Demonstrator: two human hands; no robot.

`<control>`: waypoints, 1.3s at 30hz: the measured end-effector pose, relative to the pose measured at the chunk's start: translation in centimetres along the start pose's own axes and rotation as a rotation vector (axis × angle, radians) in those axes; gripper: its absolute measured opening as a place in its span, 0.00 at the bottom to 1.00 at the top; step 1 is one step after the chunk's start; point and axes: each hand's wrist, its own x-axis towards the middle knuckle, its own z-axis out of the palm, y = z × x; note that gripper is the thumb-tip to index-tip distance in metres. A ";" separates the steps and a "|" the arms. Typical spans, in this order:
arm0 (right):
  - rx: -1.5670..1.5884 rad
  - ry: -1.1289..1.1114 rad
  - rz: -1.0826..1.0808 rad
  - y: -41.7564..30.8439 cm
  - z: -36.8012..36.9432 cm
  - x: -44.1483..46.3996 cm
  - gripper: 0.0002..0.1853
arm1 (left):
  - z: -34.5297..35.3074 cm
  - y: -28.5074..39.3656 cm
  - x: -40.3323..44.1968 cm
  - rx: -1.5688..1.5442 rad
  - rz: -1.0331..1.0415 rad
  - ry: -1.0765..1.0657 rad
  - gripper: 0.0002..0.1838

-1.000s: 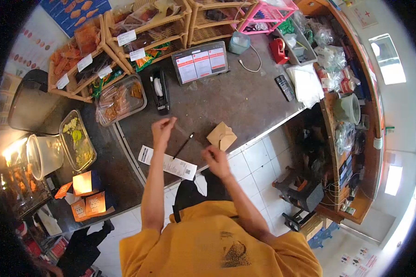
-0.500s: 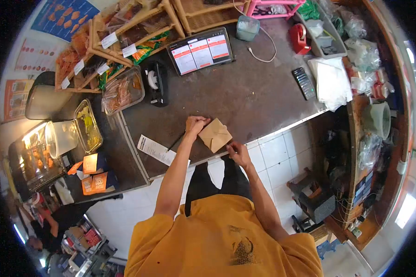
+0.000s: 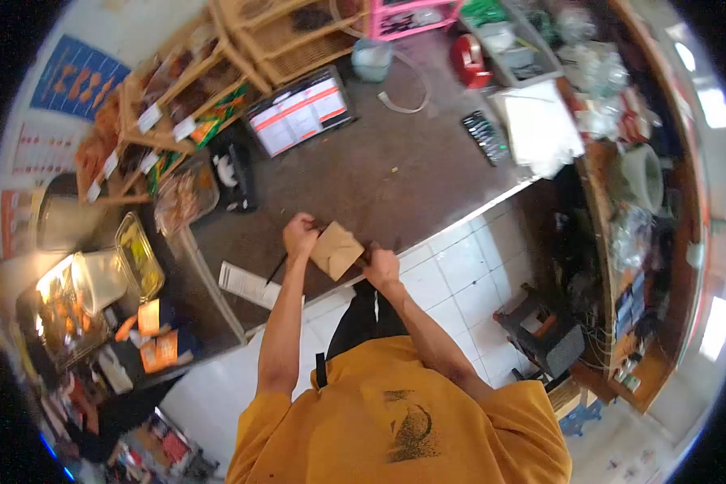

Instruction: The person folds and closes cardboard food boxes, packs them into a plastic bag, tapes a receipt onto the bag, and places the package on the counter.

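Note:
A small brown cardboard food box (image 3: 336,251) with folded flaps on top sits at the front edge of the dark counter. My left hand (image 3: 301,236) is closed at its left side, fingers curled by the edge. On the other side, my right hand (image 3: 381,266) is closed against the right corner; its fingertips are partly hidden. A printed receipt (image 3: 248,284) lies left of the box, partly behind my left forearm. Across it runs a thin dark stick, perhaps a pen (image 3: 277,269), with its upper end close to my left hand.
On the counter (image 3: 331,173) are a tablet (image 3: 300,113), a black tape dispenser (image 3: 232,177), a phone-like device (image 3: 485,137) and white bags (image 3: 538,127). Wooden racks (image 3: 274,48) stand behind. Food trays (image 3: 140,256) are at left. A dark stool (image 3: 544,327) stands on the tiles.
My head view has shifted and tilted, so the counter sits differently in it. My right hand has come up closer against the box's right corner. My left hand stays at its left side.

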 end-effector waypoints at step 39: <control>-0.073 0.143 -0.451 35.7 -46.8 29.9 0.11 | 18.6 15.1 -20.4 -1.721 -1.051 0.560 0.07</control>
